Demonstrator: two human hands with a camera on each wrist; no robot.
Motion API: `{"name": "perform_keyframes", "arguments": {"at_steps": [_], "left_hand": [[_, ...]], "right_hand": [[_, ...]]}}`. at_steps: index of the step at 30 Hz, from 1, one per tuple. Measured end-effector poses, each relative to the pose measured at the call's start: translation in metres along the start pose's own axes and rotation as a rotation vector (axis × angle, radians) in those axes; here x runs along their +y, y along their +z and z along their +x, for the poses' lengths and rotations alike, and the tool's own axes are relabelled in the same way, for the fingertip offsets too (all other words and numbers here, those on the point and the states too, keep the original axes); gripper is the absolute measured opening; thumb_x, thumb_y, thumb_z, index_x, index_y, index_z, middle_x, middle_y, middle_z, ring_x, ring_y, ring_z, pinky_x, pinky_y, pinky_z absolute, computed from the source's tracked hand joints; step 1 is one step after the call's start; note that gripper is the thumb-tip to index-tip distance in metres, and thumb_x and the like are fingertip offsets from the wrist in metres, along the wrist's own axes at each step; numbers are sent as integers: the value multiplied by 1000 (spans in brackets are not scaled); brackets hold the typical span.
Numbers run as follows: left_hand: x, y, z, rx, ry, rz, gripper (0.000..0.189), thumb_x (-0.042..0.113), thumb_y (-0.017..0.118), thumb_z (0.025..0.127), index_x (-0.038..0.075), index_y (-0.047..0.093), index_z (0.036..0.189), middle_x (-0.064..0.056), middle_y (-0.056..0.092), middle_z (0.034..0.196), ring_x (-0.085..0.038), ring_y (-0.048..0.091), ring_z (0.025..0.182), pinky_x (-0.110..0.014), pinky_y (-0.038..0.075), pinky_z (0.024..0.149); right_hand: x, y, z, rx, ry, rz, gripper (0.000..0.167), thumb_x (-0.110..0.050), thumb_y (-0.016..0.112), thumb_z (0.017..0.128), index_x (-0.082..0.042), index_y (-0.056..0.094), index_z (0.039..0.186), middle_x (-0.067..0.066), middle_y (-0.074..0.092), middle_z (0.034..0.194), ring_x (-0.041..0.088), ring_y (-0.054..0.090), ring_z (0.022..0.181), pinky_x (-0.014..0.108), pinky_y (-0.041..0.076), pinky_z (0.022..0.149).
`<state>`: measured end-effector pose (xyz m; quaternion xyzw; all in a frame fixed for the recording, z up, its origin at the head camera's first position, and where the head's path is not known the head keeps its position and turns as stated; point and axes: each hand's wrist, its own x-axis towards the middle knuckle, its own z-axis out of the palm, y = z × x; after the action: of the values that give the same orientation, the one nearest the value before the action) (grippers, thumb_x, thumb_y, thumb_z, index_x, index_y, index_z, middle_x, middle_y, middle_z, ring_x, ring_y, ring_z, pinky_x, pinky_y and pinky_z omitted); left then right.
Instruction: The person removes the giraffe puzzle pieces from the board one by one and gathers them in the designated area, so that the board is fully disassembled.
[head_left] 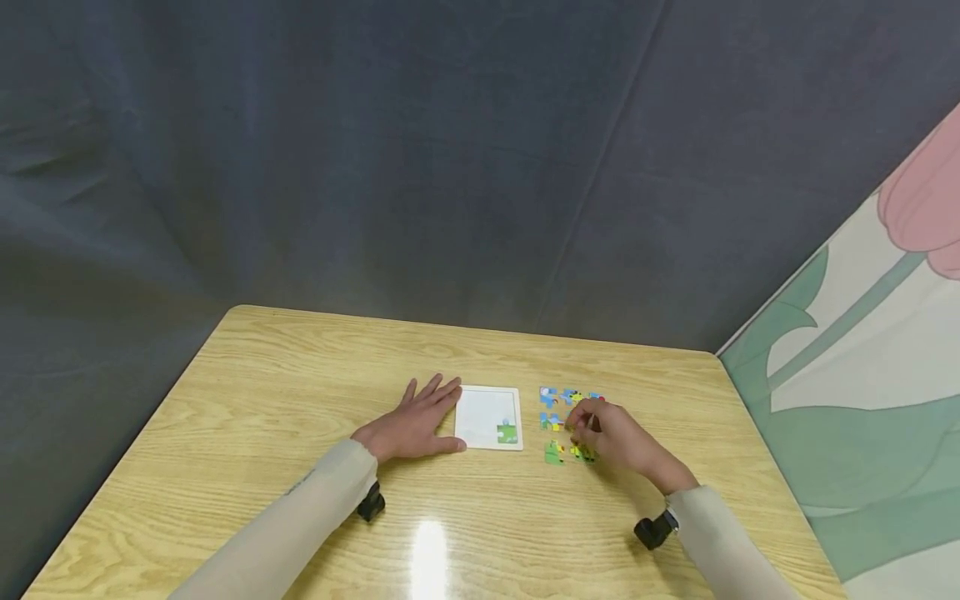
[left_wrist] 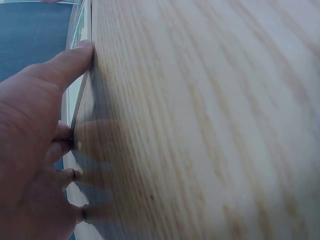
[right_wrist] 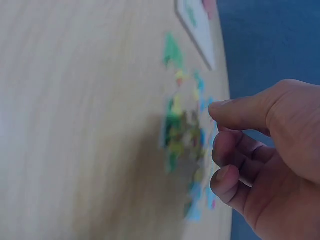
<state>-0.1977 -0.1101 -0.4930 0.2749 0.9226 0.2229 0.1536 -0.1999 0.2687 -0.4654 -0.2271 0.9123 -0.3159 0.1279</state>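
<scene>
A white square puzzle tray point(head_left: 483, 417) lies on the table, with one green puzzle piece point(head_left: 507, 432) in its lower right corner. My left hand point(head_left: 420, 422) rests at the tray's left side, fingers spread, thumb point(left_wrist: 75, 60) touching its edge. To the right of the tray lie several loose puzzle pieces point(head_left: 553, 452) in blue, green and yellow, roughly in rows. Over these pieces hovers my right hand point(head_left: 611, 433), its fingers bent loosely and the thumb near the index finger. In the right wrist view no piece shows between the fingertips; the pieces point(right_wrist: 172, 52) there are blurred.
The wooden table point(head_left: 300, 392) reaches back to a dark curtain point(head_left: 420, 167). A flower-patterned cloth point(head_left: 862, 400) hangs along the right side. Each wrist wears a small black camera point(head_left: 655, 530).
</scene>
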Motion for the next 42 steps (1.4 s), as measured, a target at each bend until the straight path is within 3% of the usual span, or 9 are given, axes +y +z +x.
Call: {"name": "perform_keyframes", "arguments": {"at_steps": [10,17,25,33,42], "left_hand": [[2,-1,0,-6,-7,8,93,62,59,104,13,19,172,-3,9,182,-33,-2,170,-67,-3,134],[4,-1,-1,0,-12,18,92,60,60,104,9,24,171,-5,12,182,-36,2,170,-69,1,134],[5,-2,-2,7,-1,11,91,58,60,104,6,25,170,-8,13,182,-38,3,170,-70,1,133],[4,-1,-1,10,-1,6,91,58,61,105,6,25,170,-8,13,182,-39,3,170,-70,2,133],[3,1,-2,9,0,15,91,58,60,105,7,24,171,-7,12,182,-38,3,170,-71,1,133]], "right_hand": [[-42,23,38,-66,-78,-2,17,-6,70,102,-3,69,119,14,65,119,15,56,82,23,49,69],[-65,45,58,-122,-122,-73,28,-12,75,101,-7,69,127,9,64,119,13,53,79,24,47,68],[-81,55,65,-211,-78,-174,37,-15,81,96,-10,68,131,6,62,124,15,58,98,37,53,89],[-87,56,65,-217,-55,-198,37,-14,82,95,-11,67,129,4,63,119,15,58,98,39,53,91],[-86,57,63,-172,-40,-260,26,-19,84,94,-13,70,115,1,65,113,13,55,92,36,53,86]]}}
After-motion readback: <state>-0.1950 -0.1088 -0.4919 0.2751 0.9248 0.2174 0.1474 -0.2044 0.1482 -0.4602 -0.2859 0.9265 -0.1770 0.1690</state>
